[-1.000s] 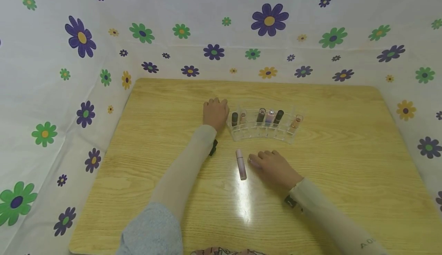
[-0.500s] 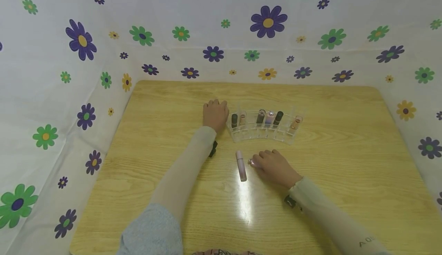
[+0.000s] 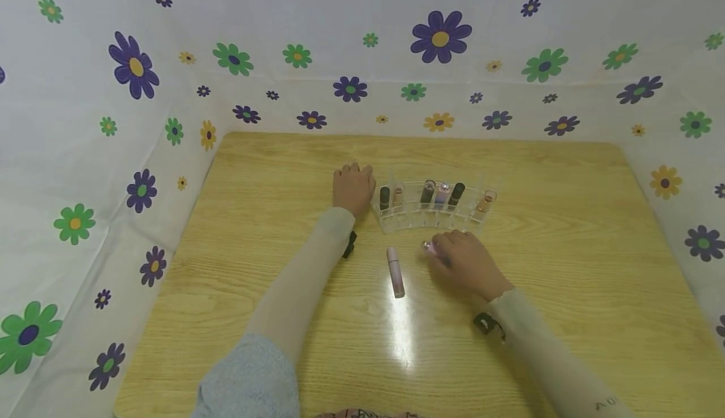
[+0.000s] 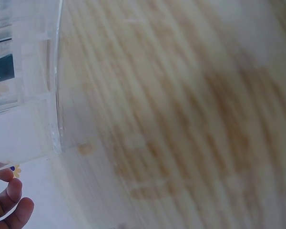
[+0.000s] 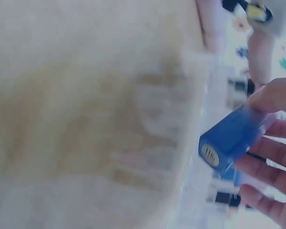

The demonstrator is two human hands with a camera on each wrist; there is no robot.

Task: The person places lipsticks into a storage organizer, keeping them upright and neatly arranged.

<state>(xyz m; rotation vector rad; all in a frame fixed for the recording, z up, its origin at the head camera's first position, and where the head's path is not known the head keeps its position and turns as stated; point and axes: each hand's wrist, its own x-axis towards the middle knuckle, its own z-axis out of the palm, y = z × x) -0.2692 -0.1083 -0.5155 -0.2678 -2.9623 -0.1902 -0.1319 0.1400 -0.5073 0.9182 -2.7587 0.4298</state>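
My left hand (image 3: 354, 189) is at the left end of a clear acrylic lipstick organizer (image 3: 420, 219), holding its edge. In the left wrist view its curled fingers (image 4: 12, 200) meet the clear corner. My right hand (image 3: 464, 260) pinches a lipstick (image 5: 231, 138) just in front of the organizer. That lipstick has a blue square base with a round label, and a pink, shiny end pokes out past the fingers in the head view. A pink lip gloss tube (image 3: 396, 273) lies on the table to the left of the right hand.
Several lipsticks stand in the organizer's back row, among them a dark one (image 3: 384, 197), a purple one (image 3: 442, 194) and an orange-toned one (image 3: 486, 201). The wooden table (image 3: 272, 172) backs onto a flower-print cloth (image 3: 385, 53).
My right hand has lifted the lipstick and moved it away from me and slightly right, closer to the organizer. The left hand and the lip gloss tube stay put.
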